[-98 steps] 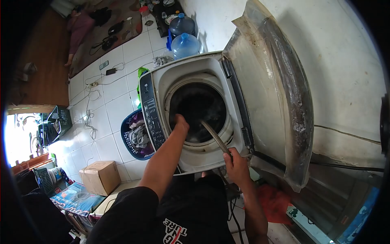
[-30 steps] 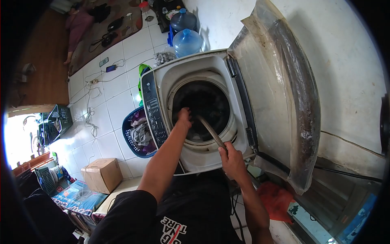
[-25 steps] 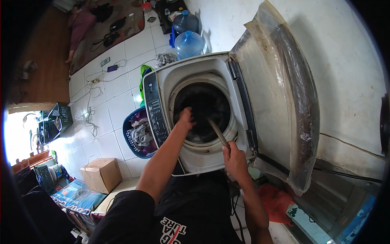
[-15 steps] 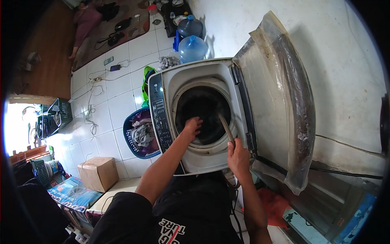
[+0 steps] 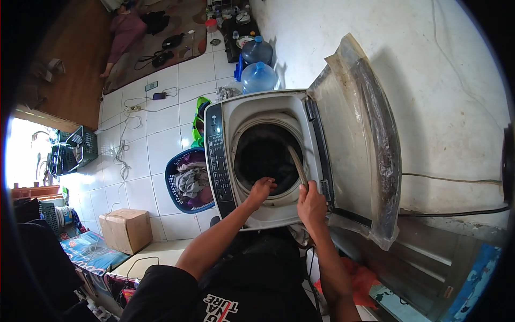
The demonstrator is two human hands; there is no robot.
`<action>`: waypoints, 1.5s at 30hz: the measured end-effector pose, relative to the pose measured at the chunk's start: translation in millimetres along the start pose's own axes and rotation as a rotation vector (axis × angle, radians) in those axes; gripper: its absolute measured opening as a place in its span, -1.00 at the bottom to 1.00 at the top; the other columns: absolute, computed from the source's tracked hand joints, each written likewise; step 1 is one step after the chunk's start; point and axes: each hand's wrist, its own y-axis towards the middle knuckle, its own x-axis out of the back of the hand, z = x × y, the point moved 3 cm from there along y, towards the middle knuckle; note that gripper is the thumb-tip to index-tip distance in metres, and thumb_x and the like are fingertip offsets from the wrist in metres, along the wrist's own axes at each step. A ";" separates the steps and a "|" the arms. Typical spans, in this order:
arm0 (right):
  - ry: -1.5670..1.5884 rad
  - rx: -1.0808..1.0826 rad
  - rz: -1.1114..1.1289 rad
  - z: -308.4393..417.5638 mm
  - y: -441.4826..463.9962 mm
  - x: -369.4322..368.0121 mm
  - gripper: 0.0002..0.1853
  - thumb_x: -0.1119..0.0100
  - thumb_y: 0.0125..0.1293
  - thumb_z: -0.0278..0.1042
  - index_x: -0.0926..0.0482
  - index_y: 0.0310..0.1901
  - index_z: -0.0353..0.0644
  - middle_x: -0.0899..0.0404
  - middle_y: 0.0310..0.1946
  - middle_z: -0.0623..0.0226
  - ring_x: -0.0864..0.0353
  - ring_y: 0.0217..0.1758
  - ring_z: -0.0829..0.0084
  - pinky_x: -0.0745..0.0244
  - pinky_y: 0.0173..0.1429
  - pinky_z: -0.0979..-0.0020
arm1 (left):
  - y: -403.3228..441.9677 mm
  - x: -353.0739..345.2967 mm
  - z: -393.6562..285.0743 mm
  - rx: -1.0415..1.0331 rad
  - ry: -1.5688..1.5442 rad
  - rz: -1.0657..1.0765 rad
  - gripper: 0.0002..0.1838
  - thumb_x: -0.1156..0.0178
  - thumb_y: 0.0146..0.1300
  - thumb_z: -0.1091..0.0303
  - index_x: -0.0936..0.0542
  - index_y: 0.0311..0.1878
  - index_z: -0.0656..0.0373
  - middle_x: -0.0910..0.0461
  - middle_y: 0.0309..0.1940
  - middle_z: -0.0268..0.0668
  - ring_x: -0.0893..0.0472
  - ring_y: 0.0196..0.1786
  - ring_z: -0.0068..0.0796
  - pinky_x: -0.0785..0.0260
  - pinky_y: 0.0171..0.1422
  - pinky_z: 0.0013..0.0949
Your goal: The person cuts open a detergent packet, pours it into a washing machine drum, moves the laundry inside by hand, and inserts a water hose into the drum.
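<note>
A top-loading washing machine (image 5: 279,105) stands open in front of me, its tub (image 5: 263,153) dark inside. My right hand (image 5: 312,204) is wrapped round a greyish-brown hose (image 5: 296,162), whose far end points down into the tub. Over the tub's near rim is my left hand (image 5: 262,192), with loosely bent fingers slightly apart and nothing seen in them. The raised lid (image 5: 351,134), covered in clear plastic, leans to the right. Along the machine's left side runs a dark control panel (image 5: 217,155).
A blue basket (image 5: 170,185) with clothes stands left of the machine. Large blue water bottles (image 5: 259,78) are behind it, near the wall. Cables (image 5: 124,145) trail over the tiled floor, and a cardboard box (image 5: 126,231) sits at lower left. A person (image 5: 127,35) lies on the far rug.
My left hand has drawn back from over the tub's middle to its near rim, its fingers more bent. The right hand still grips the hose. The camera view has shifted slightly.
</note>
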 end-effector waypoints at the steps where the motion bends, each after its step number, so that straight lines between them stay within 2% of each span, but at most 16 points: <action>1: 0.003 0.002 -0.002 0.9 1.5 -2.5 -0.74 -0.06 0.53 -0.15 -0.46 -0.03 -0.19 -0.60 -0.54 -0.13 -0.63 -0.36 -0.27 -0.44 -0.36 -0.12 | -3.3 -1.4 0.5 -0.047 0.004 -0.010 -0.60 0.05 0.48 0.19 -0.54 0.25 0.14 -0.69 0.06 -0.25 -0.65 0.05 -0.38 -0.43 0.00 -0.33; 5: 0.123 0.113 0.019 4.0 9.7 -12.0 -0.75 -0.06 0.53 -0.15 -0.41 -0.08 -0.20 -0.57 -0.59 -0.13 -0.63 -0.39 -0.26 -0.45 -0.39 -0.12 | -6.3 -1.9 2.7 -0.177 0.045 -0.076 -0.61 0.09 0.53 0.18 -0.54 0.22 0.17 -0.70 -0.01 -0.24 -0.66 0.02 -0.36 -0.46 -0.04 -0.34; 8: 0.133 0.141 0.089 0.3 3.4 -10.1 -0.73 -0.06 0.53 -0.14 -0.41 -0.09 -0.20 -0.57 -0.59 -0.14 -0.62 -0.39 -0.26 -0.46 -0.39 -0.12 | -12.6 1.4 0.8 -0.282 0.202 -0.173 -0.60 0.12 0.56 0.16 -0.55 0.19 0.22 -0.70 -0.11 -0.20 -0.68 -0.06 -0.37 -0.50 -0.06 -0.32; 10: 0.136 0.156 0.132 -7.5 3.1 -6.0 -0.73 -0.06 0.54 -0.13 -0.40 -0.08 -0.20 -0.56 -0.60 -0.14 -0.62 -0.39 -0.26 -0.46 -0.39 -0.13 | -17.9 -0.1 -4.1 -0.413 0.329 -0.213 -0.64 0.09 0.55 0.22 -0.57 0.08 0.29 -0.70 -0.22 0.00 -0.71 -0.14 -0.10 -0.52 0.02 -0.14; 11: 0.124 0.174 0.147 -15.3 1.2 -6.4 -0.72 -0.06 0.54 -0.13 -0.41 -0.07 -0.21 -0.56 -0.59 -0.14 -0.62 -0.39 -0.27 -0.43 -0.39 -0.13 | -20.7 -0.3 -3.7 -0.415 0.338 -0.222 -0.64 0.09 0.55 0.22 -0.57 0.08 0.29 -0.70 -0.22 0.00 -0.71 -0.14 -0.10 -0.52 0.02 -0.14; 13: 0.122 0.190 0.161 -25.9 -2.4 -7.5 -0.71 -0.05 0.54 -0.12 -0.42 -0.06 -0.22 -0.57 -0.58 -0.13 -0.62 -0.38 -0.28 -0.40 -0.39 -0.13 | -35.6 -9.2 -13.8 -0.572 0.582 -0.206 -0.68 0.06 0.53 0.24 -0.57 0.02 0.30 -0.68 -0.22 0.05 -0.67 -0.09 0.11 -0.48 0.02 0.00; 16: 0.117 0.145 0.125 -40.7 -3.0 -7.4 -0.71 -0.06 0.53 -0.12 -0.42 -0.05 -0.22 -0.56 -0.58 -0.14 -0.62 -0.37 -0.29 -0.40 -0.39 -0.16 | -45.2 -22.4 -20.4 -0.573 0.689 -0.197 -0.71 0.04 0.50 0.26 -0.56 -0.02 0.29 -0.66 -0.23 0.08 -0.62 -0.07 0.23 -0.43 0.04 0.11; 19: 0.185 0.162 0.126 -44.3 -2.0 -10.6 -0.71 -0.08 0.52 -0.12 -0.43 -0.05 -0.21 -0.56 -0.59 -0.14 -0.61 -0.39 -0.30 -0.41 -0.38 -0.15 | -46.6 -27.7 -21.4 -0.525 0.726 -0.203 -0.71 0.04 0.50 0.27 -0.57 -0.02 0.27 -0.65 -0.21 0.09 -0.61 -0.05 0.26 -0.41 0.06 0.15; 22: 0.285 0.251 0.147 -42.9 0.7 -9.0 -0.70 -0.09 0.52 -0.12 -0.44 -0.07 -0.24 -0.56 -0.58 -0.14 -0.61 -0.39 -0.30 -0.43 -0.37 -0.13 | -43.1 -25.4 -19.7 -0.492 0.739 -0.233 -0.70 0.05 0.50 0.26 -0.58 0.01 0.26 -0.67 -0.21 0.07 -0.63 -0.04 0.20 -0.43 0.08 0.11; 31: 0.223 0.354 0.223 -59.8 6.7 -4.1 -0.67 -0.06 0.53 -0.08 -0.44 -0.05 -0.24 -0.58 -0.55 -0.14 -0.63 -0.34 -0.27 -0.47 -0.31 -0.16 | -43.0 -23.3 -23.9 -0.437 0.694 -0.260 -0.67 0.08 0.48 0.30 -0.62 0.00 0.28 -0.72 -0.21 0.00 -0.68 0.00 0.08 -0.48 0.12 -0.02; 40: 0.175 0.286 0.236 -55.5 1.6 -14.6 -0.69 -0.08 0.51 -0.11 -0.46 -0.08 -0.24 -0.58 -0.52 -0.17 -0.62 -0.34 -0.28 -0.44 -0.33 -0.16 | -33.1 -16.3 -9.5 -0.453 0.669 -0.264 -0.65 0.09 0.48 0.27 -0.61 0.02 0.28 -0.71 -0.23 0.01 -0.67 -0.02 0.11 -0.47 0.12 0.01; 42: 0.066 0.182 0.207 -59.3 0.6 -9.7 -0.70 -0.05 0.52 -0.10 -0.43 -0.08 -0.22 -0.60 -0.52 -0.19 -0.65 -0.32 -0.29 -0.53 -0.28 -0.15 | -26.8 -13.7 -4.5 -0.437 0.657 -0.271 -0.65 0.10 0.49 0.27 -0.60 0.03 0.28 -0.72 -0.23 0.01 -0.67 -0.02 0.09 -0.48 0.11 -0.01; 45: 0.094 0.162 0.201 -68.8 2.8 -13.7 -0.69 -0.04 0.52 -0.09 -0.43 -0.06 -0.22 -0.61 -0.49 -0.23 -0.66 -0.29 -0.29 -0.54 -0.27 -0.14 | -14.9 -8.7 0.3 -0.368 0.572 -0.310 -0.64 0.11 0.51 0.26 -0.58 0.06 0.28 -0.72 -0.22 0.00 -0.69 -0.03 0.03 -0.49 0.10 -0.06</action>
